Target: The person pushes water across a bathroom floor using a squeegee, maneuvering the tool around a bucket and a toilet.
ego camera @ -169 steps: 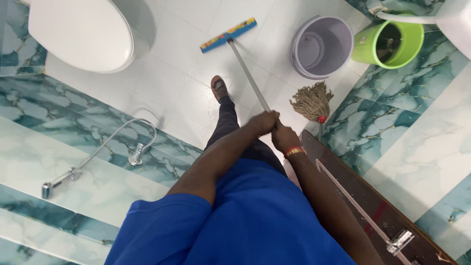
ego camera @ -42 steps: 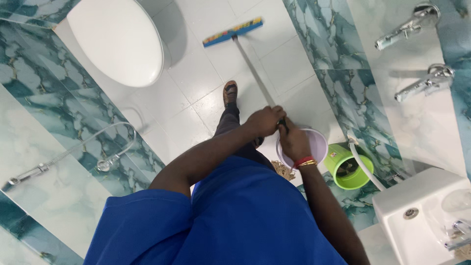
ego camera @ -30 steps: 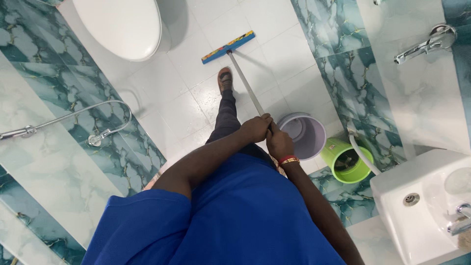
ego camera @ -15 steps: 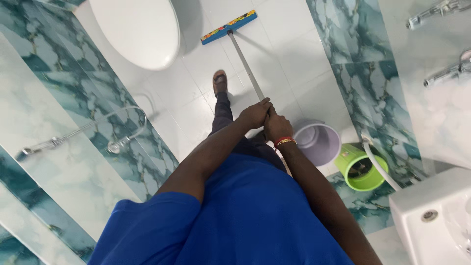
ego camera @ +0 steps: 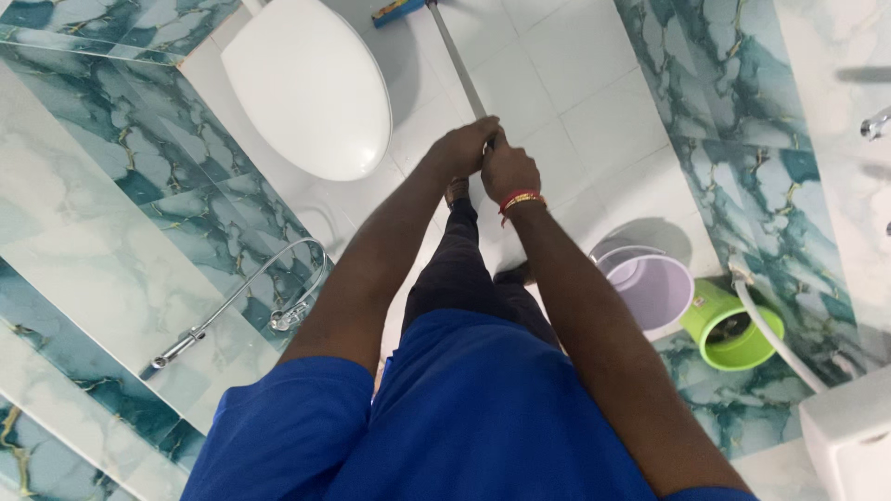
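Toilet (ego camera: 311, 88) with lid shut at left, then left hand (ego camera: 459, 148) and right hand (ego camera: 509, 172) both fisted tight round floor wiper handle (ego camera: 457, 60) reaching to top edge, lilac bucket (ego camera: 645, 288) and green bucket (ego camera: 733, 325) at right.

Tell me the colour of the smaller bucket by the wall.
The smaller bucket is bright green, beside the lilac bucket; the head view shows it.
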